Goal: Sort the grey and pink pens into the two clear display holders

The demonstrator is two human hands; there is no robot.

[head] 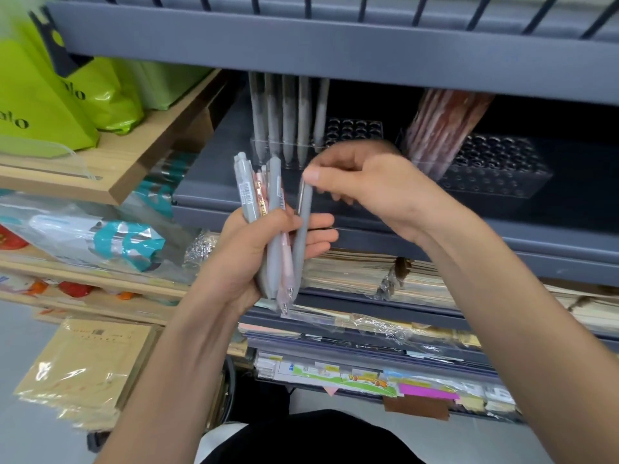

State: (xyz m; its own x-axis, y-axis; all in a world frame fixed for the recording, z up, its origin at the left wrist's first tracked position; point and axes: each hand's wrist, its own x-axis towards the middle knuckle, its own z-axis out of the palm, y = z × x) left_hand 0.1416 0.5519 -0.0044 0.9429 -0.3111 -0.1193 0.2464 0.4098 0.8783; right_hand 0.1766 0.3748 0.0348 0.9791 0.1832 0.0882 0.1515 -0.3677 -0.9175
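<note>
Nearest me, at the bottom edge, is a dark garment (318, 437), cut off by the frame, with both forearms reaching up from it. The left hand (248, 259) grips a bundle of grey and pink pens (271, 209), fingers curled round it, tips pointing down. I cannot count the pens, as they overlap. The right hand (378, 189) pinches the top of a single grey pen (302, 236) between thumb and forefinger. Its lower half lies against the bundle and the left fingers.

Behind, on the dark grey shelf (214, 195), the left clear holder (355, 132) has a row of grey pens (288, 118) standing in it, their tops hidden by the shelf above. The right clear holder (502, 172) has blurred pink pens (442, 128) leaning in it, its front corner hidden by the right hand. Green bags (40, 105) sit far left, partly cut off.
</note>
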